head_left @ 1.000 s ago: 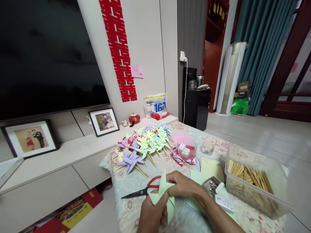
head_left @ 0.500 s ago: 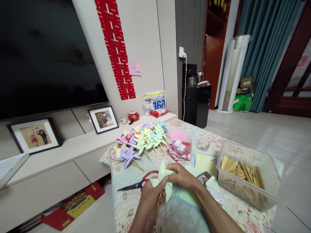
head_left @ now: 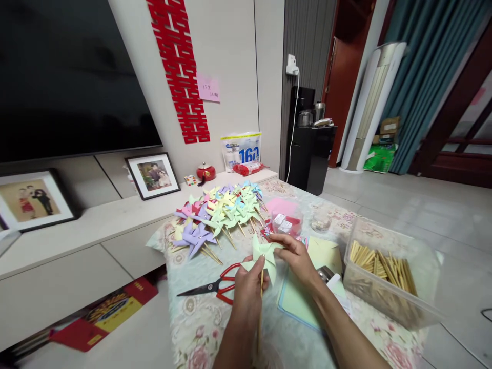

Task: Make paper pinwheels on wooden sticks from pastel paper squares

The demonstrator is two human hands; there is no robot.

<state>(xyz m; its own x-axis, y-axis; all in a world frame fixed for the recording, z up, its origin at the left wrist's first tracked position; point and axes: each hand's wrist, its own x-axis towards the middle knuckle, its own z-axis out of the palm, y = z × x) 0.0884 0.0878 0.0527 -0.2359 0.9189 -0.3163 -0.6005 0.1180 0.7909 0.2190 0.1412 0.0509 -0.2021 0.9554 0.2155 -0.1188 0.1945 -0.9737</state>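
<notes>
I hold a pale green paper pinwheel [head_left: 264, 256] over the floral-cloth table [head_left: 200, 318]. My left hand [head_left: 248, 287] grips its wooden stick [head_left: 261, 302] just under the paper blades. My right hand [head_left: 294, 256] pinches a blade on the pinwheel's right side. Red-handled scissors [head_left: 213, 288] lie on the cloth just left of my left hand. A pile of finished pastel pinwheels [head_left: 215, 218] lies further back on the table.
A clear plastic tub of wooden sticks [head_left: 388, 279] stands at the right. Green and yellow paper sheets [head_left: 303, 300] lie under my right forearm. A small clear bowl with white pieces [head_left: 286, 223] and a glass dish [head_left: 321, 223] sit behind. A low cabinet with framed photos [head_left: 151, 174] runs along the left.
Both hands have lifted the pinwheel up and away from me. The stick now shows below my left hand, and my right hand has shifted to the blade's right edge.
</notes>
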